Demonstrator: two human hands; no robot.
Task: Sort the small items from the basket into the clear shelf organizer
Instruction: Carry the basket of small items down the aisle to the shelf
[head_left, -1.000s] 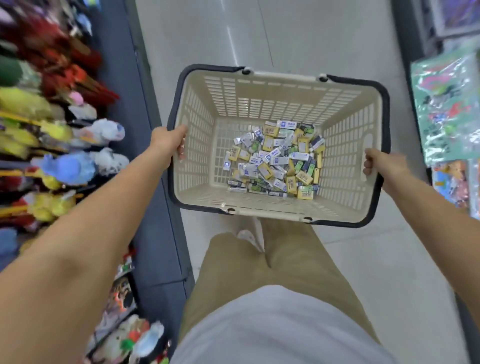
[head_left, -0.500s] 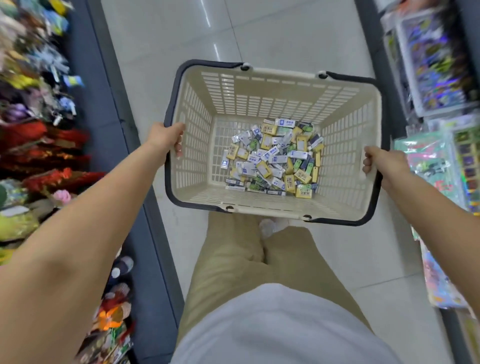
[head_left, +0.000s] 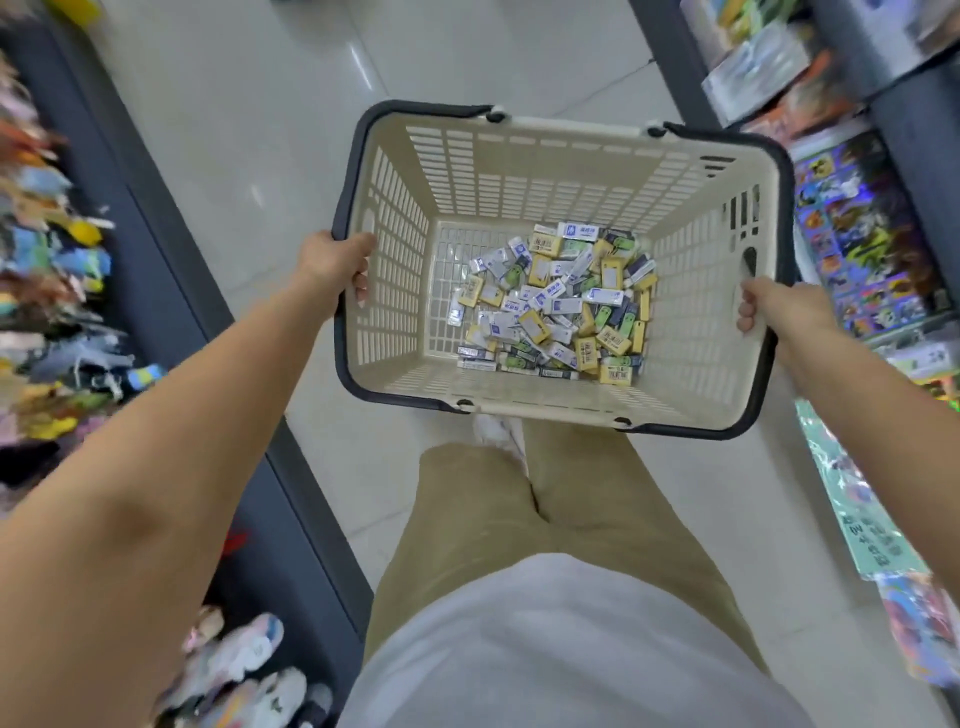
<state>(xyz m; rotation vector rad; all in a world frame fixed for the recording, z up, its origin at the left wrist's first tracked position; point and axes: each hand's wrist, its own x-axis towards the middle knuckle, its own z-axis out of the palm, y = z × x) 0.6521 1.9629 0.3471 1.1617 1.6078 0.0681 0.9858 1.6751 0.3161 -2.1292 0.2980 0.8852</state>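
1. A cream slotted plastic shopping basket (head_left: 519, 171) with dark handles folded down along its rim was held out in front of the person, above a pale glossy tiled floor (head_left: 249, 135).
2. The left hand (head_left: 332, 260) gripped the basket's left rim, fingers curled over the edge into the inside.
3. The right hand (head_left: 779, 306) gripped the right rim in the same way, fingers wrapped round the edge.
4. A heap of small rectangular packets in white, yellow, green and dark blue (head_left: 556, 301) lay on the basket's bottom, gathered toward its right and near sides.
5. Blurred shelves of soft plush toys (head_left: 47, 291) ran along the left, and racks of colourful packaged goods (head_left: 862, 244) along the right.
6. Khaki trousers (head_left: 571, 519), a white shirt (head_left: 545, 649) and a white shoe (head_left: 498, 431) showed below the basket.
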